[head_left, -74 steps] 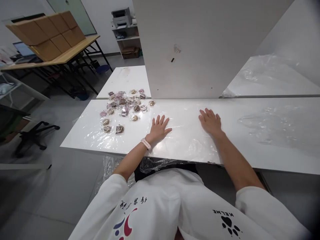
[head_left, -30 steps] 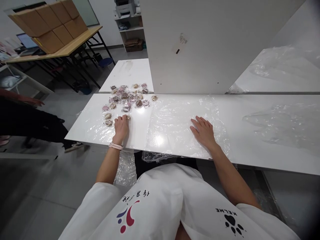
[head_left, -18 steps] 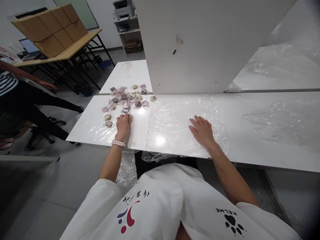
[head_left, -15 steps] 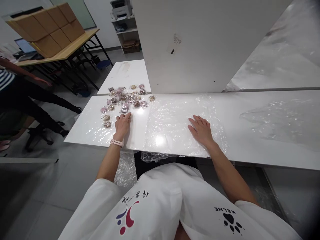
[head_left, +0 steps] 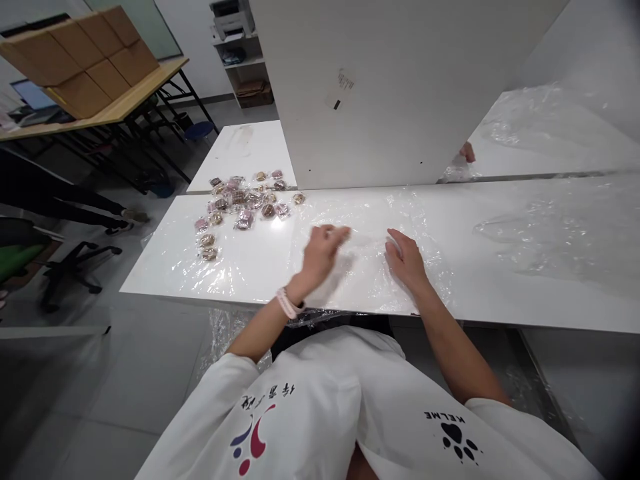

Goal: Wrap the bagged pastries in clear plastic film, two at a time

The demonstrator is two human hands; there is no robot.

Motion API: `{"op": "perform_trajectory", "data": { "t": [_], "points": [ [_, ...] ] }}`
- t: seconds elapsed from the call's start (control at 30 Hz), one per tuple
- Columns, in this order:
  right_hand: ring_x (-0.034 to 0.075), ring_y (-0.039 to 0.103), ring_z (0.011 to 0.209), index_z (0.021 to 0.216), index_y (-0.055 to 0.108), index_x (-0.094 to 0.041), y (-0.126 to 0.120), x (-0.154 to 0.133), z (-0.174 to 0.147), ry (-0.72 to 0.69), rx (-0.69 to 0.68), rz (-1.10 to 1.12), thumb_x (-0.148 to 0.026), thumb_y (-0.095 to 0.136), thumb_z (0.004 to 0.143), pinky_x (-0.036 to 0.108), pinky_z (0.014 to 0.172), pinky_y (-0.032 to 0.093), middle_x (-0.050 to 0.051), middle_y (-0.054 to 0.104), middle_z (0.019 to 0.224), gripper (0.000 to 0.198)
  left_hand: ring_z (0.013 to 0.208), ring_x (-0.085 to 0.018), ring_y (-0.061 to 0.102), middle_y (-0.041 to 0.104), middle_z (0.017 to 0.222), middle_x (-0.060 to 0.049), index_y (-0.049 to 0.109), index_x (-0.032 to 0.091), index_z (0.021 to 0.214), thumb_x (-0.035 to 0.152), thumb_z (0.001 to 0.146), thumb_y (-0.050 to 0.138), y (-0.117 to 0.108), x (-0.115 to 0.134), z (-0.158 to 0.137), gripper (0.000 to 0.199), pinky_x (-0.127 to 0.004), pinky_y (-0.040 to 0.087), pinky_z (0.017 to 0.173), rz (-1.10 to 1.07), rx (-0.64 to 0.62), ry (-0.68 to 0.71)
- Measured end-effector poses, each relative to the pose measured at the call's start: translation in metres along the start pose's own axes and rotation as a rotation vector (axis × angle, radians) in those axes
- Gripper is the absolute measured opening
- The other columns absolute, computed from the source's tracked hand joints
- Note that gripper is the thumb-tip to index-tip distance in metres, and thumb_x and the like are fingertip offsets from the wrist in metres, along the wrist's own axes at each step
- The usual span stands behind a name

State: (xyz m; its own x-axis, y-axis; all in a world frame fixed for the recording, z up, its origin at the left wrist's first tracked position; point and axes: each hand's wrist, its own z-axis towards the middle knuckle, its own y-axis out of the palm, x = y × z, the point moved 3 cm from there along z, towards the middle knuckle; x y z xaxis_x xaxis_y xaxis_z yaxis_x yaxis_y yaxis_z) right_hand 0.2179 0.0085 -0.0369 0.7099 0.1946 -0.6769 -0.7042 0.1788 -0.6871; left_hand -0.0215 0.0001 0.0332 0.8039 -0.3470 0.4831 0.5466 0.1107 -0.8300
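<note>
My left hand (head_left: 323, 255) is over the clear plastic sheet (head_left: 367, 280), slightly blurred, with its fingers curled in. It seems to hold a small wrapped snack, mostly hidden by the fingers. Across from it, my right hand (head_left: 407, 260) is at the sheet's right half, open, thumb apart from the fingers, with nothing seen in it. Several individually wrapped snacks (head_left: 245, 219), brown, pink and yellowish, lie in a loose cluster on the left part of the white table (head_left: 240, 273). Two of them (head_left: 207, 248) lie nearer the front edge.
A tall white panel (head_left: 380, 133) rises behind the table. More clear plastic (head_left: 550, 233) lies on the right. Another person's hand (head_left: 468, 152) shows beyond the panel. To the left are a person's legs (head_left: 65, 193), an office chair (head_left: 75, 267) and boxes (head_left: 85, 60) on a desk.
My left hand has moved right, from the edge of the snack cluster to over the plastic sheet; the snack under its fingertips is gone from there. My right hand has turned slightly, its fingers closer together.
</note>
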Motion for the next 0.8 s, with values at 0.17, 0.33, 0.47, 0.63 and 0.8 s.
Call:
{"op": "perform_trajectory", "data": {
  "t": [0.17,0.33,0.47,0.63,0.8],
  "points": [
    [0.023,0.056,0.125,0.125,0.065,-0.024,-0.008,0.006,0.001,0.120,0.116,0.301,-0.057,0.042,0.098,0.044,0.108,0.045,0.009,0.064,0.133,0.049,0.139,-0.035,0.039,0.043,0.152,-0.015,0.046,0.029,0.146,0.030,0.103,0.040,0.085,0.063,-0.026,0.044,-0.058,0.038,0.106,0.121,-0.300,0.335],
    [0.024,0.059,0.120,0.122,0.066,-0.024,-0.029,-0.008,-0.009,0.061,0.192,0.333,-0.054,0.047,0.098,0.046,0.104,0.047,0.009,0.067,0.127,0.043,0.155,-0.038,0.003,0.007,0.168,-0.015,0.014,0.028,0.160,0.056,0.092,0.056,0.046,0.049,-0.056,0.085,-0.065,0.010,0.120,0.157,-0.332,0.336],
    [0.026,0.059,0.118,0.120,0.066,-0.029,-0.056,-0.032,-0.055,-0.261,0.035,0.085,-0.045,0.062,0.093,0.045,0.102,0.047,0.007,0.068,0.122,0.032,0.155,-0.038,0.001,0.007,0.168,-0.015,0.007,0.028,0.161,0.050,0.081,0.074,-0.004,0.007,-0.117,0.106,-0.065,0.006,0.121,0.241,-0.337,0.273],
    [0.031,0.057,0.123,0.133,0.058,-0.028,-0.066,-0.019,-0.123,-0.322,-0.010,-0.181,-0.040,0.066,0.091,0.048,0.101,0.045,0.010,0.062,0.133,0.044,0.152,-0.036,0.021,0.029,0.162,-0.015,0.030,0.028,0.155,0.016,0.090,0.061,-0.017,-0.045,-0.192,0.072,-0.064,0.021,0.119,0.351,-0.102,0.113],
    [0.027,0.062,0.113,0.116,0.066,-0.026,-0.062,0.002,-0.144,-0.288,0.076,-0.251,-0.029,0.063,0.093,0.044,0.095,0.048,0.008,0.067,0.124,0.023,0.125,-0.028,0.052,0.061,0.132,-0.010,0.070,0.027,0.111,0.014,0.093,0.055,-0.026,-0.041,-0.180,0.027,-0.049,0.050,0.099,0.183,0.248,0.069]
  ]
}}
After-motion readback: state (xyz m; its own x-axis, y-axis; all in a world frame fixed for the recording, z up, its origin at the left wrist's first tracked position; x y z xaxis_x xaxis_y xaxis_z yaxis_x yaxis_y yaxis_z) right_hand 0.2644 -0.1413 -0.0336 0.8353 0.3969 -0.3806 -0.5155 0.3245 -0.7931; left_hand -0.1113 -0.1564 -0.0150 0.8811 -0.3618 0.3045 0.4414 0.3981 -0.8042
